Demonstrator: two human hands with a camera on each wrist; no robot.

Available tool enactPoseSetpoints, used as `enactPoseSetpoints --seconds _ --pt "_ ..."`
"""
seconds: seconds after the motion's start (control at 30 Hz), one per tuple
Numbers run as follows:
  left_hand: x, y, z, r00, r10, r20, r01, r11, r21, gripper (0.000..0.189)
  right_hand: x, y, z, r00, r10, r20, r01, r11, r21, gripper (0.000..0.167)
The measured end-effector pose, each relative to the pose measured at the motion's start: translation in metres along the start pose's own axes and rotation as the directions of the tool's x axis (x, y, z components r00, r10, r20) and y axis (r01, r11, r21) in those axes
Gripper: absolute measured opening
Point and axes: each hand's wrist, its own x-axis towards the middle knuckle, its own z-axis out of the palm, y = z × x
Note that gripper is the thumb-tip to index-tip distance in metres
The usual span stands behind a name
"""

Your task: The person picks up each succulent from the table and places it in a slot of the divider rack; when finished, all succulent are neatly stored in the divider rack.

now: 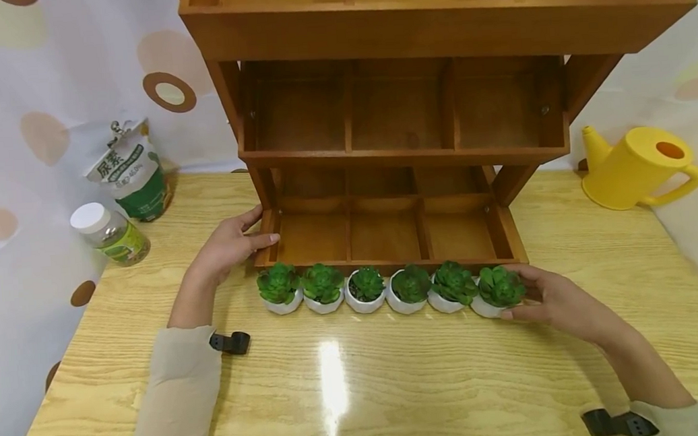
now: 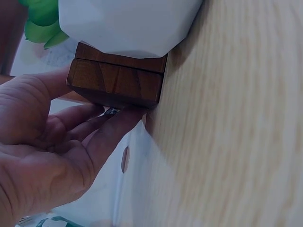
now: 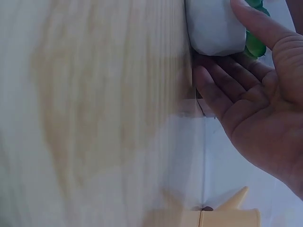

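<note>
A tiered wooden shelf with divided compartments stands on the table. My left hand grips the left end of its lowest tier, thumb over the rim and fingers along the outer side; the left wrist view shows this hand around the wooden corner. Several small potted succulents in white faceted pots stand in a row along the shelf's front. At the row's right end, my right hand holds the last potted succulent, thumb in front and fingers behind its white pot.
At the back right stands a yellow watering can. A clear jar with a white lid and a clipped green-and-white pouch are on the left. Patterned cloth hangs behind the wooden table.
</note>
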Motion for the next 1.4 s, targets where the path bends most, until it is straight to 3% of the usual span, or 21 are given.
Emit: enactPoseSetpoints --seconds 0.4,0.77,1.1,1.4 --pt "0.002 -0.002 0.000 1.000 -0.011 0.008 0.011 1.000 0.010 0.079 -0.004 0.001 0.002 0.998 0.001 -0.070 -0.006 0.998 -0.064 0.074" --pt "0.001 -0.002 -0.001 1.000 -0.008 0.004 0.008 1.000 0.017 0.079 -0.017 0.001 -0.007 0.987 -0.013 -0.159 0.012 1.000 -0.008 0.066" --pt "0.002 -0.002 -0.001 1.000 0.000 0.004 0.000 1.000 -0.013 0.080 -0.021 0.000 -0.024 0.967 -0.079 -0.243 0.091 0.995 0.036 0.059" --pt "0.002 -0.003 -0.003 1.000 0.004 0.006 -0.004 1.000 -0.007 0.079 -0.011 -0.013 -0.032 0.947 -0.130 -0.295 0.154 0.986 0.059 0.058"
